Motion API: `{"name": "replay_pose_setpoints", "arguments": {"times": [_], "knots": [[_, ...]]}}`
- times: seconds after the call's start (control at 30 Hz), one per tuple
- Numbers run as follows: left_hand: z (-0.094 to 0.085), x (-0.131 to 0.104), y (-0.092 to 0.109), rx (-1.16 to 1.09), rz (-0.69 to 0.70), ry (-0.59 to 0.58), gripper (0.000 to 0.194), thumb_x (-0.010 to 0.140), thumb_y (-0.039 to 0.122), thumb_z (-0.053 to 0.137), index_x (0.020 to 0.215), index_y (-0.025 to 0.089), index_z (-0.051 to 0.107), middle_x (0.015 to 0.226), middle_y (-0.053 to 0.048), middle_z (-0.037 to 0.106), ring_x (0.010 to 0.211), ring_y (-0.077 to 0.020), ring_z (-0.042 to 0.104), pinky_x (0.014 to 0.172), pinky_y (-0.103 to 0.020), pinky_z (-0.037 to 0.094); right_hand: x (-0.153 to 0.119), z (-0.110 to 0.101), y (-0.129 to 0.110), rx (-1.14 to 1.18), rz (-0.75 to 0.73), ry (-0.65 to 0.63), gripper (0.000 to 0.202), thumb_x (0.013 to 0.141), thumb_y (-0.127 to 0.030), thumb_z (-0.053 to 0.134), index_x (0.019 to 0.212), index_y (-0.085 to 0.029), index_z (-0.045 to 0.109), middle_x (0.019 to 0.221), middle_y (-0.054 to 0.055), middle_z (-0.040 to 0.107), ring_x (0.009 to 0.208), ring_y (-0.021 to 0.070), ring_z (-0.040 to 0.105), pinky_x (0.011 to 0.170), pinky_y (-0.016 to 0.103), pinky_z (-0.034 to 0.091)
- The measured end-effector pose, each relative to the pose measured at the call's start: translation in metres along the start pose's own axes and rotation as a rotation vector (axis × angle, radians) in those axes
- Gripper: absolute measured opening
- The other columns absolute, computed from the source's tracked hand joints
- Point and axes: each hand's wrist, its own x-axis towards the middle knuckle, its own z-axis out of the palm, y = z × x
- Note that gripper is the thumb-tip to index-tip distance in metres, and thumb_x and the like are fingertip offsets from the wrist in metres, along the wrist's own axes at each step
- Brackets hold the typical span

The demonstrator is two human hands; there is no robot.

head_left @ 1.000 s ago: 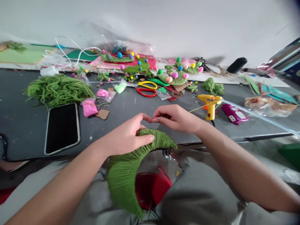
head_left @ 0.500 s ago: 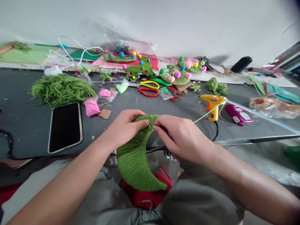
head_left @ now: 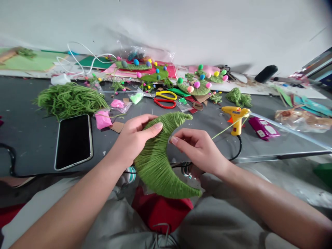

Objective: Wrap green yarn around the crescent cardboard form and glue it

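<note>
A crescent shape wrapped in green yarn point(head_left: 158, 159) is held upright over the table's front edge, its tips pointing right. My left hand point(head_left: 140, 135) grips its outer curve, thumb lying across the front and fingers behind. Beside the inner curve, my right hand point(head_left: 195, 145) is closed in a pinch, slightly apart from the crescent. A green yarn strand point(head_left: 225, 129) runs from behind this hand toward the yellow glue gun point(head_left: 236, 116); the part within the fingers is hidden.
At the left lie a heap of green yarn point(head_left: 70, 100) and a phone point(head_left: 74, 141). Scissors point(head_left: 165, 98) rest in the middle, with pompom-dotted green pieces point(head_left: 197, 88) behind. A purple packet point(head_left: 263, 128) is right of the glue gun, whose black cord point(head_left: 240, 148) hangs near the front edge.
The crescent has risen and turned, so its upper tip now shows above my right hand and its lower tip sits farther right. My right hand has come slightly away from it.
</note>
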Motion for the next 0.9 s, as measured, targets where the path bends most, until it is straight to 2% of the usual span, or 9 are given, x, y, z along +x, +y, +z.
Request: {"name": "replay_pose_setpoints", "arguments": {"times": [0.13, 0.27, 0.33, 0.43, 0.5, 0.57, 0.63, 0.77, 0.9], "knots": [[-0.003, -0.001, 0.0, -0.056, 0.0, -0.058, 0.023, 0.078, 0.035, 0.078, 0.098, 0.025, 0.072, 0.089, 0.001, 0.073, 0.075, -0.0151, 0.067, 0.064, -0.023, 0.052, 0.006, -0.005, 0.007, 0.095, 0.01, -0.114, 0.02, 0.094, -0.029, 0.062, 0.081, -0.014, 0.067, 0.067, -0.003, 0.058, 0.062, 0.0072, 0.05, 0.056, 0.019, 0.041], [-0.011, -0.002, 0.008, 0.016, -0.045, -0.267, 0.023, 0.083, 0.036, 0.075, 0.103, 0.024, 0.071, 0.086, 0.0, 0.073, 0.075, -0.0151, 0.068, 0.067, -0.024, 0.053, 0.015, -0.019, 0.023, 0.129, -0.093, -0.358, 0.018, 0.092, -0.028, 0.063, 0.084, -0.013, 0.068, 0.076, 0.001, 0.066, 0.068, 0.0104, 0.059, 0.064, 0.022, 0.048], [-0.016, -0.003, 0.013, 0.146, -0.065, -0.424, 0.026, 0.086, 0.04, 0.073, 0.105, 0.023, 0.071, 0.088, -0.001, 0.073, 0.076, -0.0157, 0.067, 0.068, -0.024, 0.052, 0.02, -0.027, 0.029, 0.009, -0.17, -0.437, 0.016, 0.093, -0.025, 0.061, 0.086, -0.013, 0.068, 0.079, 0.002, 0.068, 0.071, 0.0112, 0.06, 0.067, 0.022, 0.047], [-0.018, -0.002, 0.015, 0.434, -0.078, -0.64, 0.03, 0.088, 0.046, 0.067, 0.106, 0.023, 0.072, 0.092, -0.001, 0.073, 0.08, -0.0174, 0.066, 0.068, -0.025, 0.049, 0.028, -0.036, 0.032, -0.287, -0.296, -0.458, 0.017, 0.097, -0.023, 0.055, 0.095, -0.014, 0.07, 0.085, 0.003, 0.07, 0.075, 0.0114, 0.059, 0.07, 0.023, 0.044], [-0.015, 0.0, 0.011, 0.645, -0.083, -0.703, 0.032, 0.088, 0.049, 0.064, 0.103, 0.022, 0.073, 0.09, -0.001, 0.073, 0.079, -0.0184, 0.065, 0.066, -0.026, 0.047, 0.032, -0.038, 0.029, -0.486, -0.382, -0.434, 0.019, 0.1, -0.025, 0.052, 0.099, -0.015, 0.069, 0.09, 0.004, 0.071, 0.077, 0.0122, 0.059, 0.071, 0.024, 0.041], [-0.01, 0.002, 0.004, 0.81, -0.082, -0.676, 0.032, 0.087, 0.05, 0.062, 0.096, 0.022, 0.073, 0.084, -0.001, 0.072, 0.075, -0.019, 0.064, 0.064, -0.028, 0.044, 0.035, -0.036, 0.023, -0.641, -0.424, -0.387, 0.02, 0.1, -0.026, 0.051, 0.097, -0.016, 0.067, 0.09, 0.004, 0.07, 0.076, 0.013, 0.057, 0.068, 0.025, 0.037], [-0.006, 0.004, -0.003, 0.87, -0.065, -0.595, 0.033, 0.085, 0.051, 0.062, 0.096, 0.021, 0.071, 0.083, -0.002, 0.071, 0.075, -0.0203, 0.064, 0.065, -0.03, 0.044, 0.035, -0.034, 0.016, -0.742, -0.433, -0.348, 0.02, 0.1, -0.026, 0.049, 0.095, -0.016, 0.065, 0.089, 0.004, 0.069, 0.073, 0.0132, 0.055, 0.064, 0.026, 0.034], [-0.003, 0.009, -0.011, 0.811, 0.016, -0.461, 0.039, 0.08, 0.048, 0.068, 0.11, 0.023, 0.065, 0.099, -0.005, 0.072, 0.087, -0.0233, 0.066, 0.076, -0.034, 0.048, 0.031, -0.026, 0.001, -0.852, -0.446, -0.298, 0.022, 0.101, -0.026, 0.045, 0.097, -0.016, 0.064, 0.089, 0.004, 0.067, 0.071, 0.0138, 0.054, 0.061, 0.028, 0.029], [-0.005, 0.014, -0.011, 0.769, 0.025, -0.458, 0.031, 0.084, 0.047, 0.066, 0.102, 0.023, 0.066, 0.094, -0.004, 0.071, 0.081, -0.0212, 0.064, 0.072, -0.032, 0.047, 0.023, -0.02, -0.006, -0.876, -0.402, -0.248, 0.028, 0.104, -0.032, 0.041, 0.101, -0.015, 0.063, 0.089, 0.005, 0.067, 0.071, 0.0149, 0.055, 0.059, 0.029, 0.028]]}}
